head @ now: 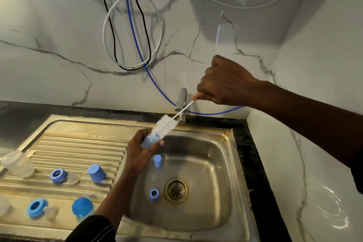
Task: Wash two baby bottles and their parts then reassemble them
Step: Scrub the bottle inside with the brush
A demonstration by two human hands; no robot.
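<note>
My left hand (138,153) grips a small blue bottle (150,140) over the sink basin (212,165), mouth tilted up to the right. My right hand (225,82) pinches the thin white handle of a bottle brush (167,124), whose white bristles sit at the bottle's mouth. In the basin lie a blue cap (157,160) and a blue ring (154,194). On the drainboard (78,147) rest a blue ring (57,175), a clear teat (73,178), a blue cap (96,173), another blue ring (36,207), a blue dome cap (82,206) and a clear bottle (17,164).
A chrome tap (181,104) stands behind the basin, just right of the brush. The drain (176,191) is in the basin's middle. Black, white and blue cables (133,31) hang on the marble wall. A white counter (314,182) lies to the right.
</note>
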